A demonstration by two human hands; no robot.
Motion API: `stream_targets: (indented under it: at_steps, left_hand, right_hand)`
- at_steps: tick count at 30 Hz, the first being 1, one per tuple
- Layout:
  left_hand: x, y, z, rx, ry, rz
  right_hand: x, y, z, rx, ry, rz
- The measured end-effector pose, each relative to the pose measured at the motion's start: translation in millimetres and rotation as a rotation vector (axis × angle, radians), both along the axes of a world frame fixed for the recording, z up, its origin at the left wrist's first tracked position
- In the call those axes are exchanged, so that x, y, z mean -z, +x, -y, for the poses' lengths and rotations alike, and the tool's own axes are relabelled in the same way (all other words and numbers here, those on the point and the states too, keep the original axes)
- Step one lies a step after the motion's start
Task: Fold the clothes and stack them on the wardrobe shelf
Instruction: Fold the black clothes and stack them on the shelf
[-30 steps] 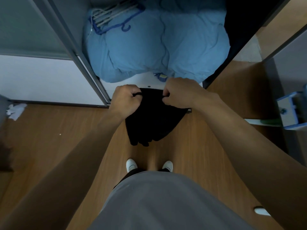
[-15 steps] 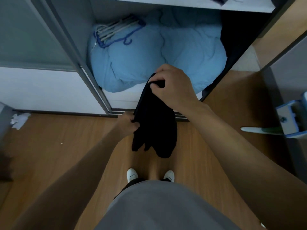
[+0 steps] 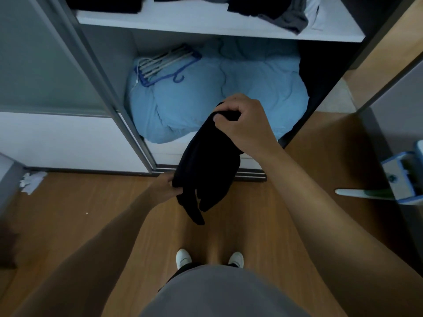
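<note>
A black garment (image 3: 206,170) hangs folded lengthwise in front of the open wardrobe. My right hand (image 3: 242,122) pinches its top end, raised over the blue bedding. Lower down, my left hand (image 3: 166,186) grips the garment's left edge near its bottom, where loose ends dangle. The white wardrobe shelf (image 3: 206,24) runs across the top of the view. On it lie a dark folded piece (image 3: 107,3) at the left and a loose pile of dark and grey clothes (image 3: 274,10) at the right.
A bulky light-blue duvet (image 3: 229,99) fills the compartment under the shelf, with blue and white hangers (image 3: 164,65) on top. A grey sliding door frame (image 3: 96,88) stands at the left. Crumpled white paper (image 3: 32,181) lies on the wooden floor. A blue-and-white object (image 3: 402,177) sits at the right.
A second ago both hands held the garment's top edge side by side. The right hand has since lifted its end up and the left hand has slid down, so the garment hangs long and narrow.
</note>
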State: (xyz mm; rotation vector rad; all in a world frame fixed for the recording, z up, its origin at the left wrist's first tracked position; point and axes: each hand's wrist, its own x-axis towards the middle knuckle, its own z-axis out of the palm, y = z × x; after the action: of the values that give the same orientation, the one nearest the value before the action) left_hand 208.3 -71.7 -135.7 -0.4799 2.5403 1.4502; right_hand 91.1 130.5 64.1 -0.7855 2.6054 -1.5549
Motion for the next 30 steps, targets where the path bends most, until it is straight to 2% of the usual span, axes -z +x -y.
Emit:
stream_targets:
  at_steps: [5, 11, 14, 18, 23, 27, 30]
  left_hand:
    - [-5.1, 6.0, 14.7, -0.044, 0.055, -0.027]
    - [-13.5, 7.0, 23.7, -0.124, 0.077, -0.187]
    - [-19.1, 9.2, 30.9, -0.182, 0.102, -0.174]
    - [-17.4, 20.7, 48.1, -0.153, -0.093, -0.033]
    - [-19.3, 33.8, 58.1, -0.113, -0.050, 0.086]
    - [-26.8, 35.1, 68.2, -0.426, 0.054, 0.040]
    - [-38.2, 26.9, 66.2, -0.523, 0.128, -0.040]
  right_hand:
    - [3.1, -12.1, -2.5, 0.107, -0.009, 0.001]
    - [7.6, -18.6, 7.0, 0.142, 0.007, -0.011]
    - [8.5, -24.9, 4.9, 0.141, 0.049, -0.044]
    - [13.5, -30.8, -0.2, 0.143, 0.108, -0.027]
    - [24.4, -22.1, 4.3, -0.018, 0.048, 0.105]
    - [26.6, -25.7, -11.5, -0.228, 0.042, 0.177]
    - [26.3, -31.9, -16.9, -0.294, 0.137, 0.156]
